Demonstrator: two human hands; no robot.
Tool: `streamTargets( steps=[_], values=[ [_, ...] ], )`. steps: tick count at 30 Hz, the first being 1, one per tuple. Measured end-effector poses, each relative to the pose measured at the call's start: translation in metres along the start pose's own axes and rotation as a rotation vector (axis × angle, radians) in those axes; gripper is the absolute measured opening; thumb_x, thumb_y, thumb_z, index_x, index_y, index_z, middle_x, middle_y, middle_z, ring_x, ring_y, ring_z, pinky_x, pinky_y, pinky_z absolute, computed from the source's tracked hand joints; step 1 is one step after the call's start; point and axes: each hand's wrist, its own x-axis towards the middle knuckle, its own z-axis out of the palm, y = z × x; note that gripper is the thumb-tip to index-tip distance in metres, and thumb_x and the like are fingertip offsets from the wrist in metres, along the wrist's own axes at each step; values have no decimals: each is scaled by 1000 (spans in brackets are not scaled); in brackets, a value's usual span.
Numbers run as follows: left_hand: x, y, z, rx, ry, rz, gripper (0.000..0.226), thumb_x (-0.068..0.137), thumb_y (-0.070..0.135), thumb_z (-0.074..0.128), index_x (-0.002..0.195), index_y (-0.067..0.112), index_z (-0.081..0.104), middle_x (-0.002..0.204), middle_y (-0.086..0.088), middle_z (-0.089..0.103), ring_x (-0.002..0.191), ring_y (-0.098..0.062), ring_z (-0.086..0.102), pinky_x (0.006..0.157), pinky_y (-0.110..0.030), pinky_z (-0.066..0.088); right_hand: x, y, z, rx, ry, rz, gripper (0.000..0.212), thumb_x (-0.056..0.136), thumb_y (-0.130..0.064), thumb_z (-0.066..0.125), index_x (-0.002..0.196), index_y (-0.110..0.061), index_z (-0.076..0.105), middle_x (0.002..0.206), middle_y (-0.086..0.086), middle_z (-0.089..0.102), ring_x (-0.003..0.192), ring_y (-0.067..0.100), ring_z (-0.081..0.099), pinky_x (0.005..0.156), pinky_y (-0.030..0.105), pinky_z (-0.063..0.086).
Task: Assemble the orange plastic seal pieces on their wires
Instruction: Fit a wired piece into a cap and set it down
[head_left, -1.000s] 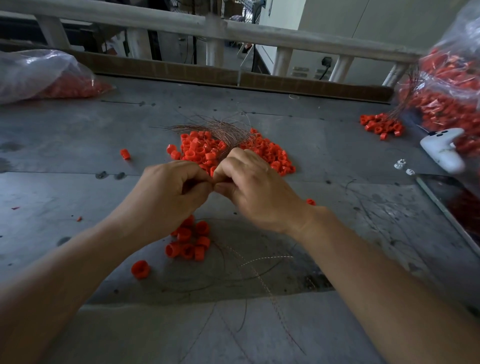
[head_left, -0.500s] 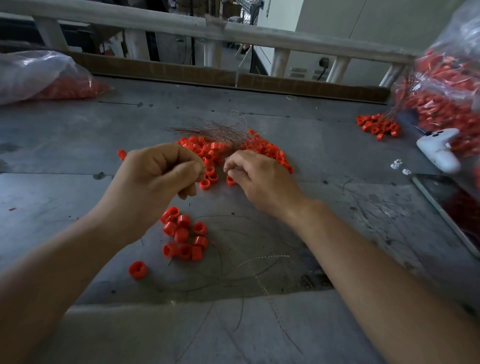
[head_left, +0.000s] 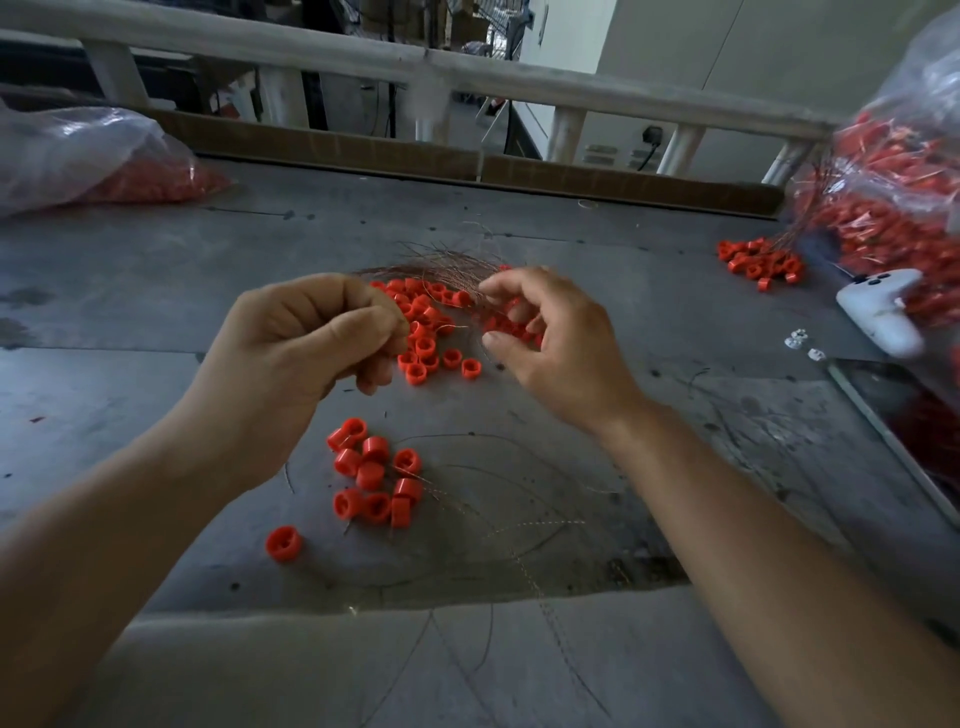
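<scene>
Left hand (head_left: 306, 353): fingers curled, thumb pressed to forefinger, pinching a wire (head_left: 448, 327) whose tip pokes out rightward.
Right hand (head_left: 556, 343): loosely spread, thumb and forefinger apart, forefinger at the wire bundle (head_left: 441, 262), gripping nothing visible.
Seal pile (head_left: 426, 340): mid-table (head_left: 571, 218), under the bundle, between and beyond both hands.
Cluster (head_left: 374, 478): toward the near edge, wires trailing.
Seals, likely: light, rigid, prone to roll; pinch the outer wall, bore left free.
Wire, likely: thin, springy, easily kinked; hold just behind the tip.

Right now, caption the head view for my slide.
Left hand pinches a thin wire; right hand hovers open over orange seal pieces and a wire bundle on the workbench.
</scene>
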Motion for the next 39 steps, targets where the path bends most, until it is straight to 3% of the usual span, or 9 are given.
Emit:
streamTargets(
  steps=[5,8,11,15,18,24,29,33,39],
  values=[
    [0,2,-1,-32,17,-4,12,67,31,61,64,24,70,66,5,64,56,-6,55,53,-16,46,-5,-13,-3,113,-87,-116,19,78,-9,69,97,-7,68,101,-4,63,100,10,57,93,20,42],
    [0,4,-2,-99,7,4,13,64,35,73,65,22,70,66,5,64,55,-7,55,53,-17,46,-5,-14,-2,193,-67,-100,10,82,-5,64,91,-2,67,90,1,65,85,6,60,79,12,46],
    [1,4,-3,-201,10,1,16,63,34,67,63,18,69,65,4,64,54,-7,54,52,-17,45,-4,-12,-4,203,-64,-64,9,85,-5,61,92,-1,65,84,0,64,72,8,60,70,20,51],
    [4,7,-5,-291,27,12,11,65,28,63,60,19,68,63,5,63,52,-6,53,51,-16,44,-5,-12,-5,200,-58,-48,8,90,-6,53,88,-11,58,88,2,65,82,15,62,73,28,51],
    [6,7,-9,-328,35,19,11,65,29,66,61,19,68,64,5,64,52,-5,53,52,-15,45,-4,-13,-6,277,-30,-38,24,92,-5,49,82,-26,47,83,-10,61,82,5,62,73,21,52],
    [7,6,-15,-376,66,13,11,63,31,70,63,20,68,66,5,64,52,-4,53,52,-16,45,-2,-2,-5,153,-52,7,14,92,-5,50,86,-18,48,68,-11,55,61,-1,55,59,17,47],
    [8,5,-14,-277,113,-55,24,79,11,56,59,18,68,62,3,63,51,-6,53,50,-17,45,4,6,-24,130,91,0,15,91,-5,51,82,-16,51,64,-11,52,59,-3,50,57,8,40],
    [7,1,-5,-177,141,-136,21,74,14,58,56,17,69,59,3,62,50,-7,53,48,-17,45,5,11,-38,183,178,41,25,90,-5,49,76,-26,49,61,-11,51,57,-1,50,61,12,41],
    [6,-2,-7,-13,141,-207,23,74,13,57,57,19,70,59,2,63,49,-6,53,48,-15,45,6,15,-47,308,264,227,25,92,-4,47,76,-24,51,62,-3,53,49,-4,49,49,7,35]
  ],
)
